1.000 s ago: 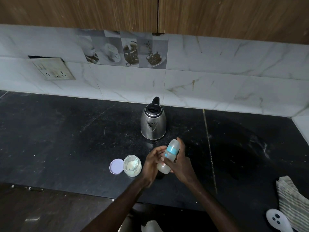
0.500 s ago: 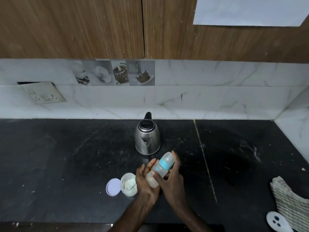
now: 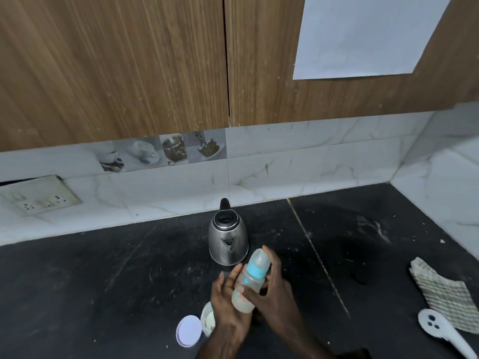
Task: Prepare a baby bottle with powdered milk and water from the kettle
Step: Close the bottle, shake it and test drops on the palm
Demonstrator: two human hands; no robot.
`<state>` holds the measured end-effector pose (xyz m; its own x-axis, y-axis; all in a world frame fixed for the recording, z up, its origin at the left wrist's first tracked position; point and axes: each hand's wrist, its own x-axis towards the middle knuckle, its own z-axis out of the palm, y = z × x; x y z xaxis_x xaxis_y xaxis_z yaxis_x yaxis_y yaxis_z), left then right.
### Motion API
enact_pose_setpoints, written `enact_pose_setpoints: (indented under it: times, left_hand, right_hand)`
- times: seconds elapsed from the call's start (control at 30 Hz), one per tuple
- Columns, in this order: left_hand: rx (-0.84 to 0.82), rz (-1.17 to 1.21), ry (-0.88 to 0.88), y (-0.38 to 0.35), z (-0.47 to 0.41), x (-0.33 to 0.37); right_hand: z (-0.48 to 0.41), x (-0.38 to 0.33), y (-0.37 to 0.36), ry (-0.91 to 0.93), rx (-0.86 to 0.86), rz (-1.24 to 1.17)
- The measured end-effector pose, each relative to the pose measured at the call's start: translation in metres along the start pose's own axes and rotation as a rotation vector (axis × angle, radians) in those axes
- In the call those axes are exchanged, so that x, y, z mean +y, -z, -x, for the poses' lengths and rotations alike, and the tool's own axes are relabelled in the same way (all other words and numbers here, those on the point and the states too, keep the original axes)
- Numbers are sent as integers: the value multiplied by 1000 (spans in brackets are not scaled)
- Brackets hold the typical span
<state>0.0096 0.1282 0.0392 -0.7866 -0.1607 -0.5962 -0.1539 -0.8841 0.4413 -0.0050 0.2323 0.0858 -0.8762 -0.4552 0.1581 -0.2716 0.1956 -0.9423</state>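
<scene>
A clear baby bottle [image 3: 255, 268] with a blue collar and a clear cap is tilted, top to the upper right, between my two hands in front of the steel kettle [image 3: 228, 239]. My left hand [image 3: 228, 304] presses its flat palm and straight fingers against the bottle's left side. My right hand [image 3: 274, 294] holds it from the right, fingers up behind it and thumb across its lower body. A pale milky liquid fills the bottle's bottom. An open jar of white powder [image 3: 207, 318] stands partly hidden behind my left wrist, its lilac lid [image 3: 188, 330] flat beside it.
The black stone counter [image 3: 103, 281] runs to a marble backsplash with a wall socket [image 3: 39, 198] at left. A striped cloth [image 3: 445, 294] and a white plastic utensil [image 3: 440, 330] lie at the right. Wooden cabinets hang above.
My head has tilted up, so more cabinet shows and the counter sits lower. Both hands keep the bottle between them, and its tilt has shifted slightly.
</scene>
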Motion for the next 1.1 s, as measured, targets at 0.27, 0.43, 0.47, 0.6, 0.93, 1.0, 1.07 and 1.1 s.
enact_pose_setpoints:
  times: [0.27, 0.43, 0.47, 0.6, 0.93, 1.0, 1.07, 1.1]
  left_hand:
    - [-4, 23, -35, 35, -12, 48]
    - [-6, 42, -49, 45, -12, 58]
    - [1, 37, -53, 47, -12, 59]
    - [21, 36, -31, 46, -11, 53]
    - [-6, 54, 21, 37, -9, 35]
    - [-22, 53, 19, 37, -10, 34]
    - [-31, 63, 18, 35, -10, 32]
    - [-27, 80, 18, 35, -10, 31]
  right_hand:
    - [9, 2, -5, -240, 340, 45]
    - [-8, -11, 18, -166, 443, -36]
    - [-12, -13, 23, -163, 582, -113]
    - [-2, -12, 7, -237, 382, -33]
    - [-3, -18, 13, -191, 316, 25]
    - [-8, -14, 19, -178, 456, -41]
    - [-10, -14, 21, -182, 619, -149]
    - [-9, -18, 15, -204, 589, -144]
